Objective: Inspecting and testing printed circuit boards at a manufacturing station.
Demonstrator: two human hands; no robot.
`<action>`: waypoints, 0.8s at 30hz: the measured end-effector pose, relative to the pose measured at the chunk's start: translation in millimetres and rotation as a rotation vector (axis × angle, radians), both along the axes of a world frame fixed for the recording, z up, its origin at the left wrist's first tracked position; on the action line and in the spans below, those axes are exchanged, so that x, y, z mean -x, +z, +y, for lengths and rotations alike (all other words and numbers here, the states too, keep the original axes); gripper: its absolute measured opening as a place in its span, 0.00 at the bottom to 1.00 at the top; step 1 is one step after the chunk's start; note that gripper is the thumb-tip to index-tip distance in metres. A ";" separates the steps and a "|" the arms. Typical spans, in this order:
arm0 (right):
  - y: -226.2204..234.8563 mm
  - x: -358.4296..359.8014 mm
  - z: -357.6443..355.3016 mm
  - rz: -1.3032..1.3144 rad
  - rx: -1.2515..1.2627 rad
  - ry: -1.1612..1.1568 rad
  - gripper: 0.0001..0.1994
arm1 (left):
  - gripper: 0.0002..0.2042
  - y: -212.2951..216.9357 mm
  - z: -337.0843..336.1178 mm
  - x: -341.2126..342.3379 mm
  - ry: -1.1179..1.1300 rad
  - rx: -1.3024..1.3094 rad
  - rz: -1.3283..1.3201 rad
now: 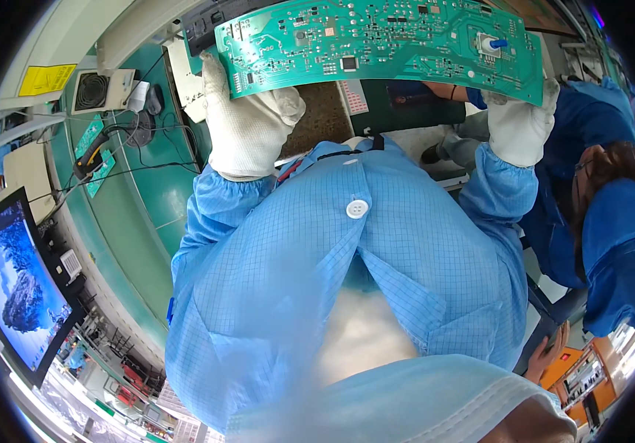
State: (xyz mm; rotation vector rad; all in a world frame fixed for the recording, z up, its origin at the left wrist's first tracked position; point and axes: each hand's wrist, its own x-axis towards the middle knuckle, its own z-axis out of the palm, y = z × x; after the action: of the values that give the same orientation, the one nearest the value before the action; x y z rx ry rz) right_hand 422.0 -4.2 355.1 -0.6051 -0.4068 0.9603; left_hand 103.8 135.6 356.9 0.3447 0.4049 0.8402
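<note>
A long green circuit board [376, 44] with many small components and a white part with a blue knob near its right end is held up across the top of the view. My left hand [247, 122], in a white glove, grips the board's left end. My right hand [520, 122], also gloved in white, grips its right end. Both arms wear light blue sleeves of a checked lab coat with a white button.
A green workbench [140, 221] runs along the left with a small fan unit [99, 90], cables, a handheld tool [90, 156] and small green boards. A monitor [18, 284] stands at the lower left. Another person in dark blue [612, 229] sits at the right.
</note>
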 end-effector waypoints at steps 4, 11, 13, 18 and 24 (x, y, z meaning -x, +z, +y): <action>-7.4 -0.4 -2.0 -0.001 0.086 -0.129 0.16 | 0.31 -1.0 1.5 1.1 -0.052 -0.040 -0.049; -8.8 -14.0 7.4 -0.098 -0.328 0.503 0.24 | 0.30 -5.7 1.2 2.7 -0.057 -0.095 -0.024; -6.5 -4.2 -1.4 -0.157 -0.055 0.197 0.22 | 0.31 -5.7 -0.3 3.3 -0.038 -0.040 -0.026; 3.4 7.0 -3.2 -0.132 0.049 0.069 0.20 | 0.31 -4.4 -0.9 3.3 -0.022 -0.003 0.000; -1.3 0.4 -1.4 -0.185 -0.067 0.191 0.19 | 0.31 -3.0 -2.0 2.5 -0.034 -0.031 0.029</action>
State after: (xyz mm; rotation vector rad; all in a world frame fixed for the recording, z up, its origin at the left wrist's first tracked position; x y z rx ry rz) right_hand 421.7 -5.6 353.8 -0.6031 -0.6684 1.0719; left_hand 101.3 133.6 353.9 0.3916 0.4125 0.8093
